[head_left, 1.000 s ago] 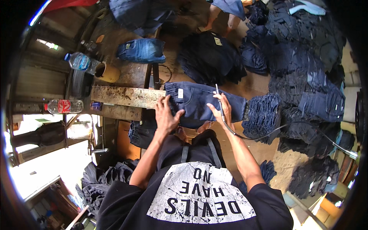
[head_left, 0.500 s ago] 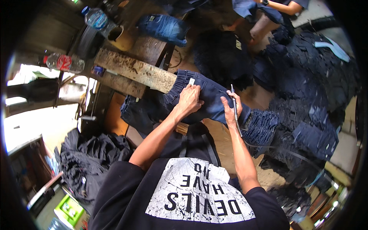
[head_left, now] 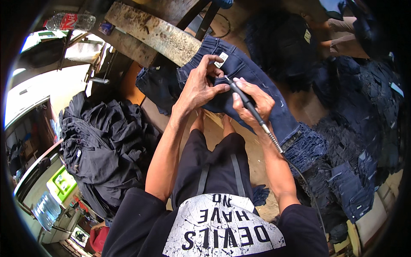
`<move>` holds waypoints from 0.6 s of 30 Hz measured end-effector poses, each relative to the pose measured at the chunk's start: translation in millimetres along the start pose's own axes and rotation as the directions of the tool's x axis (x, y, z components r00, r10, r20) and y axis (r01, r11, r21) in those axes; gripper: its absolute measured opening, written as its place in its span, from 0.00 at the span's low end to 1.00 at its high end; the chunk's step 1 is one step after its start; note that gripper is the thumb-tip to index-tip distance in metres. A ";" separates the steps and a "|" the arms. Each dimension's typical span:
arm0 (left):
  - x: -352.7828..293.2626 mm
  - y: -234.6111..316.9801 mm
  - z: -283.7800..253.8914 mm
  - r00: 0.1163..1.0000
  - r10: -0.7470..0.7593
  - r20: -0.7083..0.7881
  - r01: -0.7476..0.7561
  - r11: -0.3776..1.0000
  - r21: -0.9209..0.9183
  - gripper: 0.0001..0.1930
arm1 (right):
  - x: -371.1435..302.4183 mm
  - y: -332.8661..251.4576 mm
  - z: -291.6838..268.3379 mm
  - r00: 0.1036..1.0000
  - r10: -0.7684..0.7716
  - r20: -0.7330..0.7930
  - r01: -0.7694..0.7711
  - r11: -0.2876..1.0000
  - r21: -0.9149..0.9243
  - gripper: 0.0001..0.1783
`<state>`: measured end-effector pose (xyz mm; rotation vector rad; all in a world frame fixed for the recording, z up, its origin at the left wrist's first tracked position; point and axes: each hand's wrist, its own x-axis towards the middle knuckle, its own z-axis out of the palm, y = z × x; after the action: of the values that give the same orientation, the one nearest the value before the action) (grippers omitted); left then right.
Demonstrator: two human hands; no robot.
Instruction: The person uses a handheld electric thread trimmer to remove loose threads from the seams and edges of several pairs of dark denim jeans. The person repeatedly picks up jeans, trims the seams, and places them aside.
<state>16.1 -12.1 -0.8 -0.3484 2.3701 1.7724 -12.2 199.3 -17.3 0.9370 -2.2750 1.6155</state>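
Note:
A pair of dark blue denim pants [head_left: 252, 83] is pulled over the end of a wooden plank [head_left: 154, 34], elastic waist toward the plank. A white label [head_left: 221, 60] sits near its waist. My left hand [head_left: 199, 83] lies on the denim just below the label, its fingers curled and pinching the cloth, the thumb stretched to the right. In my right hand [head_left: 255, 103] is a black pen-shaped corded tool [head_left: 246, 101], gripped like a pen. Its thin metal tip is at the cloth beside my left fingers. A springy metal sleeve [head_left: 274, 140] and cord trail down along my right forearm.
A heap of black garments [head_left: 107, 150] lies at left. Dark denim piles [head_left: 351, 115] fill the right side, with frayed denim [head_left: 305, 147] near my right forearm. Another person's leg [head_left: 342, 36] shows at top right. A plastic bottle [head_left: 70, 21] lies top left.
My right hand has moved left and turned the tool so its tip meets the cloth by my left hand. My left fingers have curled into the denim. The view has shifted.

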 end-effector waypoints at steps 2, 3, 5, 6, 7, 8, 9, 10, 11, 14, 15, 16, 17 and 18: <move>0.4 -2.9 -0.9 1.000 0.012 -0.004 -0.012 1.000 -0.006 0.37 | -4.4 7.4 0.6 0.999 -0.034 -0.031 0.035 0.998 0.045 0.16; -0.5 -4.9 -0.9 1.000 0.016 -0.006 -0.016 1.000 -0.004 0.37 | -7.2 9.6 0.1 0.999 -0.029 -0.020 0.030 0.997 0.068 0.15; -0.9 -9.9 -0.4 0.999 0.042 -0.015 -0.043 0.999 -0.017 0.40 | -11.2 13.3 -1.4 0.999 -0.013 0.040 0.010 0.998 0.058 0.15; -0.7 -12.2 -0.2 0.999 0.045 -0.015 -0.045 0.999 -0.024 0.40 | -11.9 14.6 -1.7 0.998 -0.033 0.044 0.029 0.996 0.087 0.15; -1.3 -14.3 0.7 0.998 0.065 -0.022 -0.065 0.997 -0.032 0.40 | -12.0 15.8 -1.5 0.998 -0.034 0.057 0.030 0.996 0.081 0.15; -1.3 -15.7 1.1 0.998 0.051 -0.024 -0.052 0.997 -0.056 0.41 | -11.6 15.8 -1.5 0.997 -0.035 0.068 0.030 0.997 0.075 0.15; -1.4 -16.7 1.4 0.998 0.054 -0.030 -0.055 0.998 -0.034 0.41 | -11.1 15.2 -1.2 0.996 -0.037 0.077 0.032 0.997 0.070 0.15; -1.4 -16.9 1.6 0.999 0.039 -0.027 -0.040 0.998 -0.058 0.41 | -9.8 14.7 -0.8 0.995 -0.028 0.091 0.022 0.997 0.071 0.15; -1.3 -16.5 1.6 0.999 0.037 -0.031 -0.039 0.996 -0.081 0.41 | -8.6 13.9 -0.4 0.995 -0.025 0.096 0.019 0.998 0.064 0.15; -0.6 -15.1 0.8 0.999 0.016 -0.051 -0.021 0.995 -0.094 0.39 | -6.0 12.2 1.1 0.994 -0.022 0.109 0.017 0.999 0.044 0.15; -0.5 -14.8 0.6 0.999 0.025 -0.043 -0.029 0.995 -0.099 0.40 | -5.7 11.9 1.5 0.993 -0.022 0.113 0.018 0.999 0.038 0.15; -0.3 -14.8 0.8 0.999 0.034 -0.037 -0.038 0.994 -0.105 0.41 | -5.6 12.2 1.9 0.993 -0.023 0.118 0.019 0.999 0.032 0.15; -0.1 -15.3 0.8 0.999 0.043 -0.031 -0.046 0.993 -0.110 0.42 | -5.4 12.7 2.9 0.993 -0.025 0.112 0.021 0.999 0.036 0.16; -0.3 -15.6 1.2 0.999 0.043 -0.027 -0.046 0.992 -0.116 0.42 | -5.5 13.1 2.5 0.994 -0.026 0.106 0.022 0.999 0.040 0.16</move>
<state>20.7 -15.1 -15.5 -0.3362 2.3135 1.9434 -15.3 201.8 -31.1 1.0804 -2.2994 1.6429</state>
